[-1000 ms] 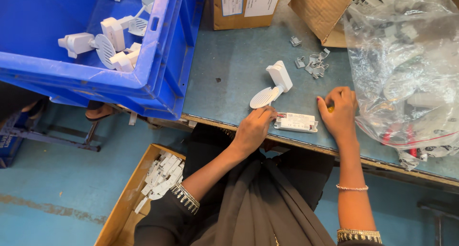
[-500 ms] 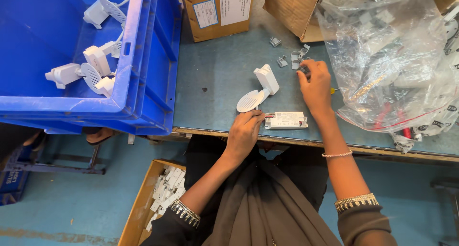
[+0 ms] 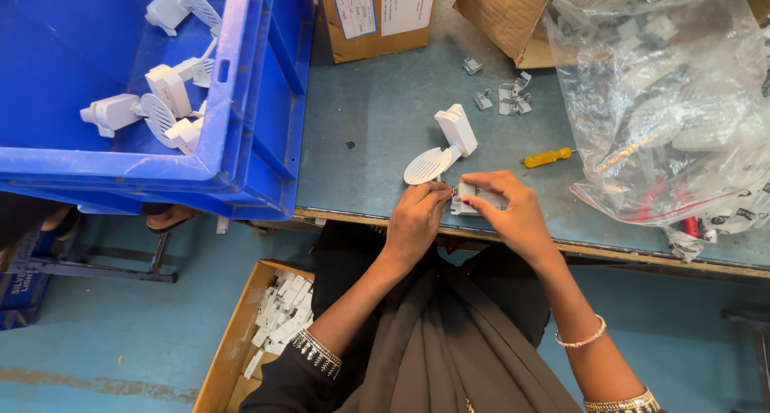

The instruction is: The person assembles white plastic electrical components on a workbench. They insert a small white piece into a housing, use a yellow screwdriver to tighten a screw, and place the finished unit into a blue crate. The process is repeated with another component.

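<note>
At the near tabletop (image 3: 377,140) edge, the left hand (image 3: 417,216) and right hand (image 3: 513,212) pinch one small white block (image 3: 473,200) between their fingers; steadying it flat should help seat what seems a tiny clip. Beyond lie one white bracket (image 3: 445,144), one yellow screwdriver (image 3: 547,157), about five metal clips (image 3: 501,94).
</note>
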Demonstrator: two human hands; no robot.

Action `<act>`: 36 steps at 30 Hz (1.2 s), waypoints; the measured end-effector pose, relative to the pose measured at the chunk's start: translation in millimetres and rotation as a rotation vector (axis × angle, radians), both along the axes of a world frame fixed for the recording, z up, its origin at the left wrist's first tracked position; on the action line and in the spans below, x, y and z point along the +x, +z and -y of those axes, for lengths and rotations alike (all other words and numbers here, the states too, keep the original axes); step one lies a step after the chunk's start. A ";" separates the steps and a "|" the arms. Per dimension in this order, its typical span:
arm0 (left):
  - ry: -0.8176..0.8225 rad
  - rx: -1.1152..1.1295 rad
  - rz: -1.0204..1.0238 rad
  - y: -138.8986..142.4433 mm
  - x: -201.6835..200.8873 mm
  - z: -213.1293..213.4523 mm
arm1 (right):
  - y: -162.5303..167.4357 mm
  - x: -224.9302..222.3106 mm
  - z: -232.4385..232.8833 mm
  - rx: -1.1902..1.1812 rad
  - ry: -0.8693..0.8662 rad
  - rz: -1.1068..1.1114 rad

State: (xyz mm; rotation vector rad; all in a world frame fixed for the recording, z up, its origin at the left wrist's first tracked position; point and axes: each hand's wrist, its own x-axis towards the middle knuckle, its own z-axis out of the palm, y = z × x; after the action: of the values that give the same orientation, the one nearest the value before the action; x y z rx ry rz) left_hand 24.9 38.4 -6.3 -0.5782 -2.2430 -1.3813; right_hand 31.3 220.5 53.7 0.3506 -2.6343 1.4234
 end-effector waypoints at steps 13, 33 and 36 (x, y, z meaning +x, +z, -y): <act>0.038 -0.009 0.005 -3.3 -3.9 1.6 | 8.7 -25.0 5.9 0.469 0.103 -0.029; -0.023 -0.169 0.029 4.9 -2.0 -1.8 | -10.7 -2.4 14.1 0.399 0.017 -0.111; -0.057 -0.186 -0.013 7.8 -0.6 2.5 | -20.2 18.6 18.2 0.343 -0.034 -0.247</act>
State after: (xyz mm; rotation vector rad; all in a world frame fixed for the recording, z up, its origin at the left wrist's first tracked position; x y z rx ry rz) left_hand 24.3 35.9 1.5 -0.7155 -2.3775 -1.1984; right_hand 49.9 202.3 33.4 0.4788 -2.6529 0.8493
